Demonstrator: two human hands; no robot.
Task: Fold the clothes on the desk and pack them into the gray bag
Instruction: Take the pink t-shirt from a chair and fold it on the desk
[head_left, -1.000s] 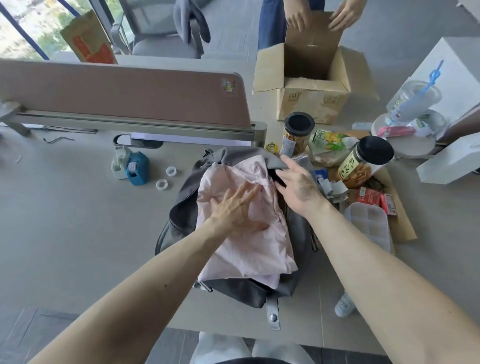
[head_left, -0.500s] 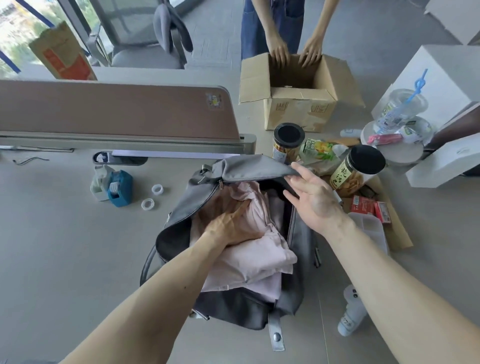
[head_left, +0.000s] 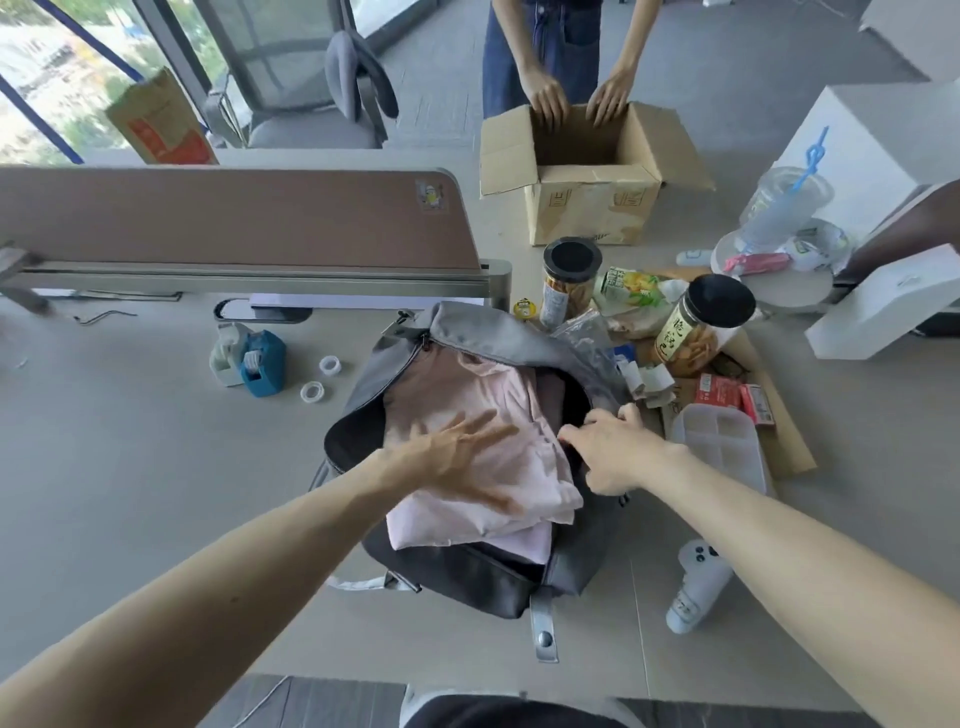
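Observation:
The gray bag (head_left: 467, 577) lies open on the desk in front of me. A folded pale pink garment (head_left: 467, 395) sits partly inside its opening, its near end hanging over the bag's front. My left hand (head_left: 462, 457) lies flat on the pink garment with fingers spread. My right hand (head_left: 608, 452) grips the bag's right rim, fingers curled over the edge beside the garment.
Right of the bag stand two black-lidded snack jars (head_left: 701, 332), packets, a clear compartment box (head_left: 722, 452) and a white controller (head_left: 696, 587). A tape dispenser (head_left: 254, 361) and tape rolls lie left. Behind, a person's hands reach into a cardboard box (head_left: 587, 182). A desk divider (head_left: 234, 223) runs across.
The garment has gone deeper into the bag. My left hand came out and now presses flat on top. My right hand dropped from the bag's upper flap to its right rim.

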